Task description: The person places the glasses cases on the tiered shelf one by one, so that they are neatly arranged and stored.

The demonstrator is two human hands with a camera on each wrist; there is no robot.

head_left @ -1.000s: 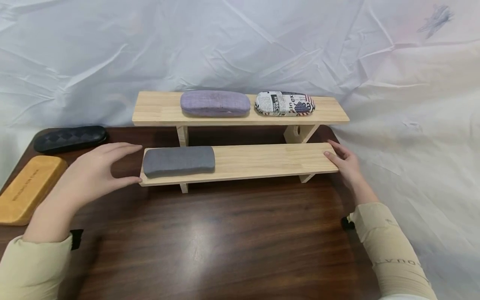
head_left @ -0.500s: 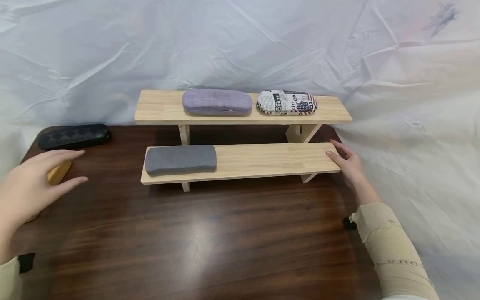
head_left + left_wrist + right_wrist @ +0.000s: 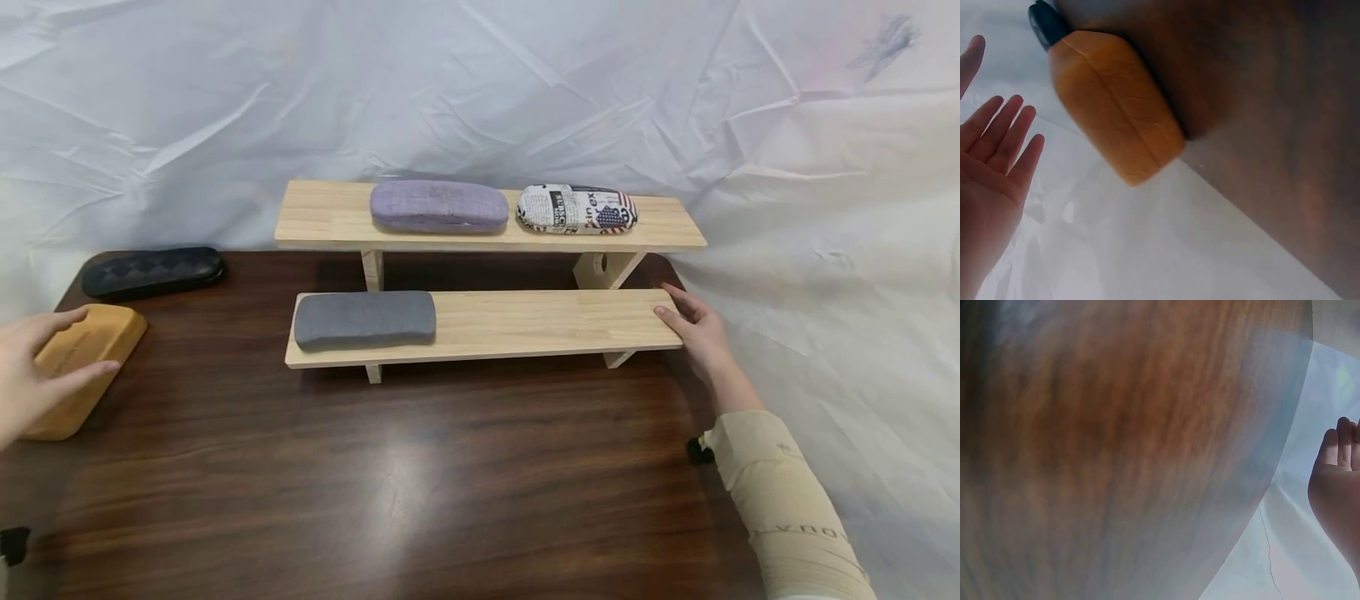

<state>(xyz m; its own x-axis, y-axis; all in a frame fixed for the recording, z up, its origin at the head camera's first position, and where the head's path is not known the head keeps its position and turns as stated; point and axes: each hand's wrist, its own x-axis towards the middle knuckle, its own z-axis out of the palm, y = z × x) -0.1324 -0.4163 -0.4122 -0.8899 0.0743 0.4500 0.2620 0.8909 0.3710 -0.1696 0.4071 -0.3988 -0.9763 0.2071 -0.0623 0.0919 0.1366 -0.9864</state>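
Well, tan case [image 3: 93, 343] lies on desk [image 3: 337, 458] — my left hand [image 3: 21, 375] just beside, fingers spread, holding nothing; right hand [image 3: 701, 333] grips end of wooden rack [image 3: 525, 325]. Gray case [image 3: 365, 319], purple case [image 3: 438, 207], newsprint-print case [image 3: 577, 208] already racked — tan case, black case [image 3: 153, 272] seemingly left.

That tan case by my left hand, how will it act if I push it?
The tan case is probably stiff, given its crisp, blocky shape. It seems unlikely to roll, being angular rather than round. Pushed outward, it might drop, lying near the edge of the table.
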